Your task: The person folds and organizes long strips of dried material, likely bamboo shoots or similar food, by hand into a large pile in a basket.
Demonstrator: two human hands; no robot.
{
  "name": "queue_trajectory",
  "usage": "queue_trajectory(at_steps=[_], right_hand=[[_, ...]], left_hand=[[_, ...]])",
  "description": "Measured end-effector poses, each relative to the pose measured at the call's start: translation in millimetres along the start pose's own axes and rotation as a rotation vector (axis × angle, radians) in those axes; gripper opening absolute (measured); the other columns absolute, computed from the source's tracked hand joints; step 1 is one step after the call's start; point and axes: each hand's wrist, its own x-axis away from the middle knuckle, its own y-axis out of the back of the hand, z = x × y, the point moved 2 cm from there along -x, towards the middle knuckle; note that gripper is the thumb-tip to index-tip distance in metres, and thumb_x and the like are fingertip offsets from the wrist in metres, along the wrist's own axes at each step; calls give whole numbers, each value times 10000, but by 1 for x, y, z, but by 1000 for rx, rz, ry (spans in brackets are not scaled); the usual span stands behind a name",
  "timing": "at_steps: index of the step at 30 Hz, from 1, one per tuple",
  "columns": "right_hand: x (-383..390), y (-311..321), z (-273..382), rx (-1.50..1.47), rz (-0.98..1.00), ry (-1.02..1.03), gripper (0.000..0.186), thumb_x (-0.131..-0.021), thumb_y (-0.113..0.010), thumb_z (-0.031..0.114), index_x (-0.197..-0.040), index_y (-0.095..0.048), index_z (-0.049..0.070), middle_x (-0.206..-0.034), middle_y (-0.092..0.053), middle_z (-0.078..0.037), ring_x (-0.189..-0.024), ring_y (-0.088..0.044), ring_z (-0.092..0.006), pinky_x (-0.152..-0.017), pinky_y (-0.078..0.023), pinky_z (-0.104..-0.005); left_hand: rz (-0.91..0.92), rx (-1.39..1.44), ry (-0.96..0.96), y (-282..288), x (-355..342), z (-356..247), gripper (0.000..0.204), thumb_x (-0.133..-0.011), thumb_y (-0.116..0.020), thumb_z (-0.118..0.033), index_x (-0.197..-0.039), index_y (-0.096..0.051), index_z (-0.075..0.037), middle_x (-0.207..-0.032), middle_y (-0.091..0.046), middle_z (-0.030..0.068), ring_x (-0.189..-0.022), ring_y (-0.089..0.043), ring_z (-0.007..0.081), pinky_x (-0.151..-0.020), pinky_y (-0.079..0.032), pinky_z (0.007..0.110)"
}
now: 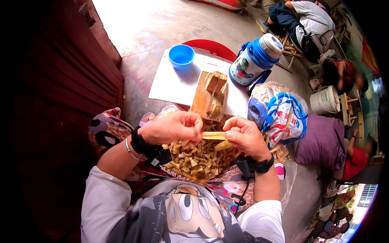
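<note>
A flat, pale yellow strip [214, 135] is stretched level between my two hands, above a heap of small folded yellow pieces [194, 160] at my lap. My left hand [176, 128] pinches its left end between thumb and fingers. At the other end, my right hand [246, 137] grips it with thumb and curled fingers. A second, wider yellow piece [223, 145] shows just below my right fingers; whether that hand also holds it, I cannot tell. Just beyond the hands, a wooden block [208, 95] with a lengthwise gap lies on a white board [165, 86].
On the board stand a blue bowl [178, 65] and a blue-white bottle [245, 69]. A red basin [210, 46] shows behind. A stuffed plastic bag [283, 117] sits at right, beside purple cloth [320, 141]. Farther right are a white bucket [324, 101] and several seated people [314, 20].
</note>
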Motion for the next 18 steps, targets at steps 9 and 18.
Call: queue_trajectory(at_steps=[9, 18], right_hand=[[-20, 4, 4, 868, -300, 399, 133, -865, -596, 152, -892, -603, 22, -671, -586, -77, -583, -575, -221, -560, -452, -326], [-32, 25, -12, 1510, -562, 467, 106, -835, -523, 72, -769, -602, 50, -677, -610, -156, -604, -607, -324, -551, -488, -400]], left_hand=[[-506, -1480, -731, 7, -11, -18, 171, -783, -623, -23, -937, -550, -22, -813, -600, 61, -726, -594, 217, -650, -493, 330], [-640, -1894, -519, 20, -16, -20, 148, -729, -621, -44, -861, -557, -66, -866, -589, 52, -843, -548, 219, -761, -461, 308]])
